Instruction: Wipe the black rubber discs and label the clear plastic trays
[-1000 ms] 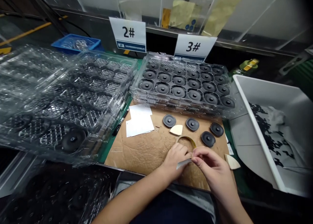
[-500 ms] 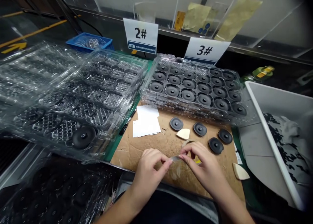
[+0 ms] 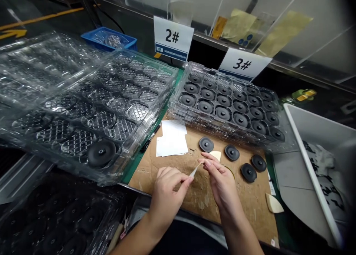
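My left hand pinches one end of a thin, pale strip that looks like clear tape. The other end curls up to the fingertips of my right hand, which are closed on it. Partly hidden behind my right hand lies a thin ring, likely a tape roll. A cream wedge-shaped pad shows just beyond the right fingers. Past them, on the cardboard, are a black rounded disc and another black disc.
White paper sheets lie left of the hands. A clear tray of black discs stands behind, a larger clear tray to the left. On the right are a white bin and a second wedge pad.
The strip, earlier stretched between both hands, now bends upward toward the right fingers. My right hand has turned and raised its fingertips. The camera view has shifted slightly.
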The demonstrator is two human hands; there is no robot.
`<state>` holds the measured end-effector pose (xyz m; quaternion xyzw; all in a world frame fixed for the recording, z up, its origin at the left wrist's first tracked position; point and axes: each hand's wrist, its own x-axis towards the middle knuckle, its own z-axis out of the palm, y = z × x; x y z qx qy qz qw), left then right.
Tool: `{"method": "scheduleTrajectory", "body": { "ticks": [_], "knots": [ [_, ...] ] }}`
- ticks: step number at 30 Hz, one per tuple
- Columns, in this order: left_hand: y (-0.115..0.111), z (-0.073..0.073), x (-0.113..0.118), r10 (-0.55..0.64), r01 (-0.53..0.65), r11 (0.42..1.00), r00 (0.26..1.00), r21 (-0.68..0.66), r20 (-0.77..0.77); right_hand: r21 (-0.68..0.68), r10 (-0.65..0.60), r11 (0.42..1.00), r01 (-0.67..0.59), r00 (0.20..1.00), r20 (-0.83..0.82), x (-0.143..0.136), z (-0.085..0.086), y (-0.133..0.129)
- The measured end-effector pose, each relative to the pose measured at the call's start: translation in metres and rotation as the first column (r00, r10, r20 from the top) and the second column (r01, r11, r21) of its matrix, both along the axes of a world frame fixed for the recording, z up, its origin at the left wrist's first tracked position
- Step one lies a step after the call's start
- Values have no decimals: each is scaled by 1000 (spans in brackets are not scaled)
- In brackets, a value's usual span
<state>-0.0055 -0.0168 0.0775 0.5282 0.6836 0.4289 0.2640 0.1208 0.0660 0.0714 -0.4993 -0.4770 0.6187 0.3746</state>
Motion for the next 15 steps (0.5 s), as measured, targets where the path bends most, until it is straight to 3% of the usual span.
{"method": "scheduleTrajectory", "body": {
  "ticks": [3, 5, 8, 11, 15],
  "knots": [
    [-3, -2, -3, 15, -14, 1000, 1000, -13, 24, -25, -81, 996, 82, 997, 15, 1, -3, 6],
    [-5, -3, -7, 40, -38, 999, 997, -29, 70, 45, -133, 990, 130, 987, 84, 5, -2, 10],
    [-7, -7, -15, 88, -76, 994, 979, -75, 186, 168, -10, 985, -34, 968, 249, 9, -1, 12],
    [-8, -10, -20, 124, -95, 989, 951, -114, 283, 158, 159, 961, -228, 920, 359, 2, -2, 7],
    [-8, -10, -23, 137, -101, 987, 932, -125, 336, 221, 162, 942, -252, 920, 357, -13, -6, 3]
  ]
}}
